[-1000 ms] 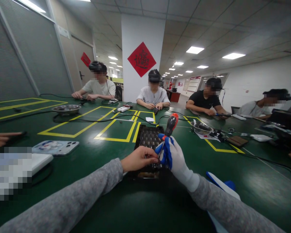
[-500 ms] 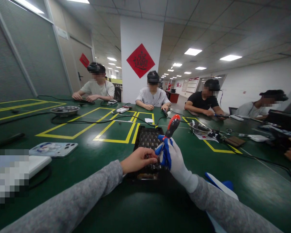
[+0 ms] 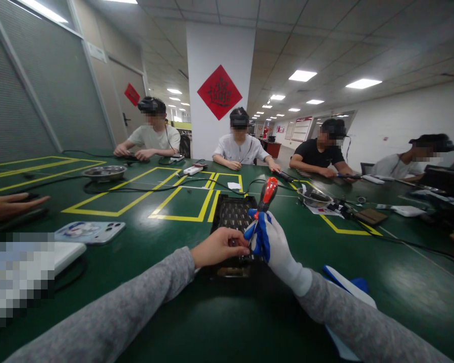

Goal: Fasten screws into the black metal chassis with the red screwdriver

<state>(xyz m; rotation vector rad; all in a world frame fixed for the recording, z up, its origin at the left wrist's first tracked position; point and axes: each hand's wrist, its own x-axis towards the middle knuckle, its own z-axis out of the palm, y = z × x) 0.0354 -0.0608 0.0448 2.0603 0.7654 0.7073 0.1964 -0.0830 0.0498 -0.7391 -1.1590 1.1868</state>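
My right hand (image 3: 279,243), in a white and blue glove, is wrapped round a screwdriver (image 3: 268,194) with a red and black handle. The handle points up and the shaft slants down toward my left fingertips. Bare, my left hand (image 3: 217,247) has its thumb and fingers pinched together beside the shaft; whatever is between them is hidden. Both hands are over a black tray (image 3: 218,216), where rows of small shiny pieces show. My hands cover part of its near half.
A spare blue and white glove (image 3: 350,287) lies by my right forearm. Left are a phone (image 3: 91,232), a white device (image 3: 70,252) and a metal bowl (image 3: 105,173). Another bowl (image 3: 316,197) and cables are at right. A co-worker's hand (image 3: 17,206) reaches in from the left; several people sit around.
A co-worker's hand has come into view at the left edge. The person opposite has moved a hand outward to the right. My own hands keep nearly the same pose.
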